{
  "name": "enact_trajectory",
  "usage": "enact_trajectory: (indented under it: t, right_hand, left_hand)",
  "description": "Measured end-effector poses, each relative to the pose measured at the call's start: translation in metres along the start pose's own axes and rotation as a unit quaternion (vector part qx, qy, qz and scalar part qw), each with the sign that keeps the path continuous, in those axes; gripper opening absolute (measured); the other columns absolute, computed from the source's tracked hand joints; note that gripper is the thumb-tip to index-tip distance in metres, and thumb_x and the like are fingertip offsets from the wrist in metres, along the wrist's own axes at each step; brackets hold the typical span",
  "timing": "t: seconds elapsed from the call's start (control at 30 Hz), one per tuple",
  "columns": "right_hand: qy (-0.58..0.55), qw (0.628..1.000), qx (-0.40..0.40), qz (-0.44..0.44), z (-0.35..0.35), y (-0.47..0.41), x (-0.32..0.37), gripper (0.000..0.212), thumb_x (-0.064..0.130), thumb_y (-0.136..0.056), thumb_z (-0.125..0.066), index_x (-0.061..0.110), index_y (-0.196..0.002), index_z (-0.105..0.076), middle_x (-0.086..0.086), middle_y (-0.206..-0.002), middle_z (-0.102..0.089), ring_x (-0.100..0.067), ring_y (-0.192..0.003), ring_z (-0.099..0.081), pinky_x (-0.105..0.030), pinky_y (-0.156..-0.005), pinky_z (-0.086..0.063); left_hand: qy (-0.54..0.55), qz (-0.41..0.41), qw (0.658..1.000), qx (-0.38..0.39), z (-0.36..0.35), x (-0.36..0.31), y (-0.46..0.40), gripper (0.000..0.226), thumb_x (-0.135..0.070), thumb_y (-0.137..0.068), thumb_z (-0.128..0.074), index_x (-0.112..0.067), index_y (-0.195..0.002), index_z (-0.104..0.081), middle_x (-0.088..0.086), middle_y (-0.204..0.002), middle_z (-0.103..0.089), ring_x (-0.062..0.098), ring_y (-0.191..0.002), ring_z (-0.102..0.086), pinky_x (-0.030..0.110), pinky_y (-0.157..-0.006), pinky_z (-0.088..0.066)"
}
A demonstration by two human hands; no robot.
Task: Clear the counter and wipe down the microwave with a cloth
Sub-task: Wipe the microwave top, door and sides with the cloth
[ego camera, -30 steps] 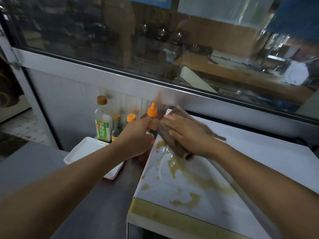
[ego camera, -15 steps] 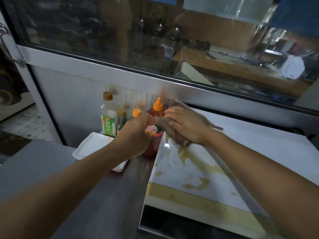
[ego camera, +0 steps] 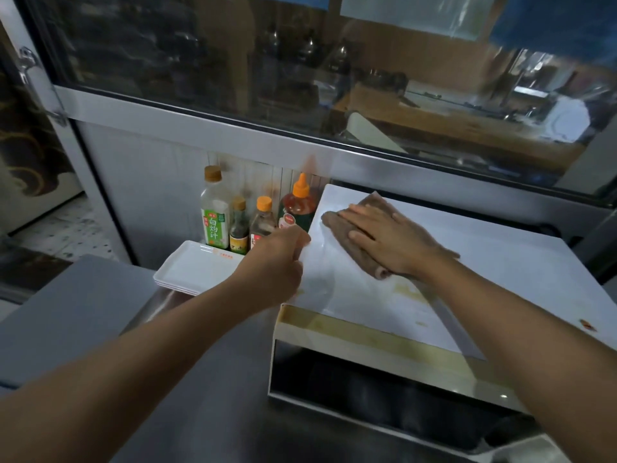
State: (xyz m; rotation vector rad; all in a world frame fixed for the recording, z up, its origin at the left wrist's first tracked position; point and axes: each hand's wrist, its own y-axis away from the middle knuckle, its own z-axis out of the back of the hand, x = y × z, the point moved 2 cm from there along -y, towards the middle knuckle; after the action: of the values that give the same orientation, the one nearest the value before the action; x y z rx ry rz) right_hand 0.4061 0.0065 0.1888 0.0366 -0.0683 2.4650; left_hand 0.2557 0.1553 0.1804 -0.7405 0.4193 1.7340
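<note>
The white microwave (ego camera: 500, 279) stands on the steel counter (ego camera: 200, 379), with its dark door facing me. A brown cloth (ego camera: 337, 222) lies on its top near the back left corner. My right hand (ego camera: 390, 242) presses flat on the cloth, fingers straight. My left hand (ego camera: 280, 262) is at the microwave's left edge, with its fingers curled over that edge. A faint yellowish smear (ego camera: 404, 290) shows just in front of the cloth. A yellowed band runs along the top's front edge, and a small red spot (ego camera: 586, 324) sits at the right.
Left of the microwave, against the wall, stand a tall green-labelled bottle (ego camera: 215, 212), two small orange-capped bottles (ego camera: 238, 225) and a red sauce bottle (ego camera: 298, 205). A stack of white trays (ego camera: 193, 269) lies in front of them. A glass window runs above.
The cloth under my right hand has swept over the top, and most of the yellow-brown spill is gone. My left hand left the red sauce bottle and now holds the microwave's left edge.
</note>
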Motion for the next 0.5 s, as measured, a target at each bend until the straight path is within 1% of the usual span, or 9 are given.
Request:
enact_trajectory:
  t: [0.03, 0.1, 0.17, 0.23, 0.27, 0.3, 0.37, 0.43, 0.5]
  right_hand:
    - [-0.003, 1.000, 0.007, -0.005, -0.003, 0.006, 0.006, 0.048, 0.040, -0.100, -0.031, 0.036, -0.147, -0.023, 0.009, -0.156, -0.022, -0.011, -0.143, -0.017, -0.045, -0.116, -0.017]
    - [-0.014, 0.999, 0.008, 0.033, -0.010, 0.029, 0.020, 0.052, 0.044, -0.097, -0.033, 0.037, -0.148, -0.020, 0.011, -0.157, -0.017, -0.010, -0.144, -0.013, -0.048, -0.117, -0.013]
    - [-0.024, 0.996, -0.002, 0.090, -0.013, 0.063, 0.029, 0.057, 0.051, -0.094, -0.032, 0.038, -0.147, -0.019, 0.013, -0.156, -0.018, -0.009, -0.144, -0.012, -0.043, -0.117, -0.011]
    - [-0.029, 0.993, 0.004, 0.113, -0.011, 0.090, 0.019, 0.057, 0.054, -0.093, -0.030, 0.038, -0.147, -0.022, 0.015, -0.155, -0.021, -0.008, -0.144, -0.015, -0.040, -0.118, -0.014]
    - [-0.024, 0.994, 0.007, 0.106, -0.008, 0.098, 0.005, 0.053, 0.053, -0.095, -0.029, 0.040, -0.146, -0.022, 0.016, -0.155, -0.021, -0.006, -0.143, -0.015, -0.041, -0.117, -0.017]
    - [-0.023, 0.996, 0.007, 0.080, -0.005, 0.102, -0.012, 0.051, 0.051, -0.097, -0.028, 0.041, -0.147, -0.021, 0.018, -0.155, -0.020, -0.004, -0.143, -0.014, -0.041, -0.116, -0.019]
    - [-0.031, 0.999, 0.011, -0.008, 0.004, 0.101, -0.049, 0.049, 0.046, -0.099, -0.029, 0.040, -0.147, -0.021, 0.016, -0.155, -0.020, -0.004, -0.143, -0.013, -0.041, -0.116, -0.018]
    - [-0.026, 0.996, 0.016, -0.084, 0.011, 0.094, -0.071, 0.047, 0.042, -0.100, -0.030, 0.036, -0.146, -0.023, 0.012, -0.155, -0.022, -0.006, -0.143, -0.015, -0.044, -0.116, -0.017]
    - [-0.017, 0.994, 0.017, -0.108, 0.008, 0.091, -0.072, 0.047, 0.042, -0.100, -0.029, 0.036, -0.146, -0.022, 0.012, -0.156, -0.019, -0.009, -0.144, -0.013, -0.047, -0.116, -0.014]
  left_hand:
    - [-0.003, -0.002, 1.000, -0.002, -0.002, -0.003, 0.001, 0.037, -0.004, -0.089, -0.048, -0.019, -0.123, -0.053, 0.002, -0.125, -0.056, 0.017, -0.103, -0.051, 0.021, -0.081, -0.041]
    - [-0.015, -0.011, 1.000, -0.005, -0.005, -0.010, 0.002, 0.039, -0.005, -0.090, -0.049, -0.019, -0.126, -0.052, 0.003, -0.131, -0.053, 0.019, -0.115, -0.050, 0.022, -0.087, -0.037]
    - [-0.033, -0.001, 0.999, -0.004, -0.009, -0.014, 0.002, 0.034, -0.007, -0.090, -0.050, -0.019, -0.122, -0.054, 0.003, -0.133, -0.051, 0.019, -0.120, -0.048, 0.025, -0.090, -0.038]
    - [-0.060, 0.013, 0.998, -0.005, -0.012, -0.017, 0.001, 0.032, -0.008, -0.091, -0.052, -0.018, -0.121, -0.055, 0.003, -0.134, -0.048, 0.022, -0.122, -0.048, 0.030, -0.096, -0.041]
    - [-0.079, 0.014, 0.997, -0.007, -0.013, -0.018, 0.001, 0.032, -0.008, -0.090, -0.052, -0.018, -0.121, -0.056, 0.003, -0.134, -0.049, 0.022, -0.121, -0.049, 0.034, -0.098, -0.043]
    - [-0.098, 0.013, 0.995, -0.007, -0.013, -0.019, 0.001, 0.032, -0.007, -0.090, -0.054, -0.017, -0.120, -0.057, 0.003, -0.132, -0.050, 0.023, -0.119, -0.050, 0.037, -0.100, -0.045]
    - [-0.142, 0.013, 0.990, -0.006, -0.013, -0.023, 0.001, 0.031, -0.008, -0.088, -0.056, -0.016, -0.118, -0.059, 0.003, -0.128, -0.053, 0.023, -0.114, -0.052, 0.042, -0.097, -0.048]
    - [-0.192, 0.007, 0.981, -0.022, -0.015, -0.030, 0.002, 0.028, -0.009, -0.086, -0.056, -0.014, -0.113, -0.061, 0.005, -0.122, -0.056, 0.024, -0.111, -0.052, 0.043, -0.093, -0.049]
    - [-0.204, -0.005, 0.978, -0.043, -0.020, -0.040, 0.005, 0.030, -0.009, -0.084, -0.056, -0.015, -0.112, -0.062, 0.003, -0.121, -0.058, 0.024, -0.113, -0.051, 0.043, -0.094, -0.048]
